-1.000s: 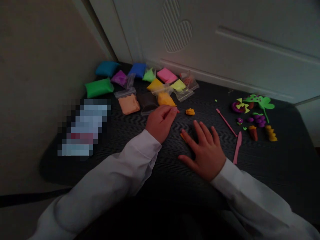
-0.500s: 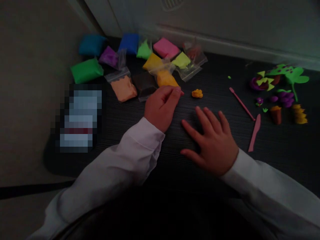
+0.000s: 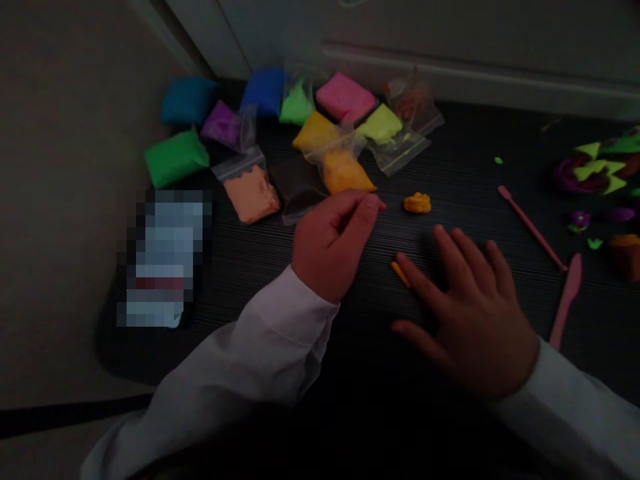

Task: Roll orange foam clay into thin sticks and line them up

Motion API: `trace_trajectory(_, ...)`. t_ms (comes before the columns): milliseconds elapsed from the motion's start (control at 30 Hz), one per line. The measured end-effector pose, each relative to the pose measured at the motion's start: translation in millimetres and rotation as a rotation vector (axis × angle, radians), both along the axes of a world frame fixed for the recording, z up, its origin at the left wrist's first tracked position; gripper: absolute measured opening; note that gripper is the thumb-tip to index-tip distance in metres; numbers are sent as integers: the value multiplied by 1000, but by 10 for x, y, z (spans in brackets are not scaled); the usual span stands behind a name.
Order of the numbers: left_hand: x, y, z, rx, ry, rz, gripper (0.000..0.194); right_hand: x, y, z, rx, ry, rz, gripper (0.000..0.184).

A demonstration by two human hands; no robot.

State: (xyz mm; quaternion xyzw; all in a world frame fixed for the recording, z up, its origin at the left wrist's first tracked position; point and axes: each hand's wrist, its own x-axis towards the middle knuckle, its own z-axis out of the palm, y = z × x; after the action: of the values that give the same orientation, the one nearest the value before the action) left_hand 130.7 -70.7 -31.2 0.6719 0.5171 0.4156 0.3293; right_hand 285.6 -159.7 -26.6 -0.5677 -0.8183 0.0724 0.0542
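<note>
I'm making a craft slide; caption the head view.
A spread bare right hand at a thin orange clay strip, a curled bare left hand nearby, on a dark table.

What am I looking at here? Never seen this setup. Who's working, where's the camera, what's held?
There's no robot: these are a person's own bare hands, seen from a camera worn on the head, looking forward and down. On the dark table lie packets and clear bags of coloured, clay-like material, an orange lump, a pink stick and a pink knife-shaped tool. Small shaped pieces sit at the right edge; a pixelated, phone-like screen lies at left.

The left hand is pinched closed; whether it holds anything is unclear. The right hand is spread palm down, its index fingertip at a thin orange strip.
</note>
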Motion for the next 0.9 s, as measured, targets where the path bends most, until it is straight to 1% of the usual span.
trace_trajectory(100, 1, -3, 4, 7, 15, 15, 23, 5, 7, -7, -27, 19, 101, 64)
trace_trajectory(133, 1, -3, 3, 7, 14, 16, 23, 7, 12, -6, -26, 18, 106, 63)
trace_trajectory(233, 2, -1, -1, 4, 5, 9, 24, 7, 27, 3, 15, -13, -40, 65)
trace_trajectory(267, 2, 1, -3, 3, 1, 5, 24, 4, 29, 6, 13, -7, -24, 65)
trace_trajectory(367, 3, 9, -12, 1, -16, -4, 23, -8, 35, 11, -28, 8, 94, 62)
trace_trajectory(467, 4, 14, -19, 4, -46, -23, 22, -12, 41, 16, 16, -32, -26, 63)
trace_trajectory(500, 5, 14, -21, 5, -53, -26, 22, -15, 41, 18, 29, -34, -44, 63)
trace_trajectory(600, 9, 9, -20, 6, -45, -9, 23, -27, 34, 27, -10, -18, 72, 62)
trace_trajectory(633, 10, 6, -18, 2, -34, -2, 24, -29, 32, 30, -9, -20, 76, 61)
trace_trajectory(733, 12, 0, -14, -18, -14, 6, 25, -31, 29, 35, 35, -46, -23, 62)
trace_trajectory(767, 12, -1, -14, -22, -13, 6, 25, -33, 26, 35, 39, -47, -23, 62)
trace_trajectory(867, 12, -1, -17, -18, -19, 9, 26, -36, 18, 30, 11, -28, 87, 62)
trace_trajectory(900, 12, 0, -19, -15, -20, 13, 27, -36, 18, 28, 10, -34, 83, 62)
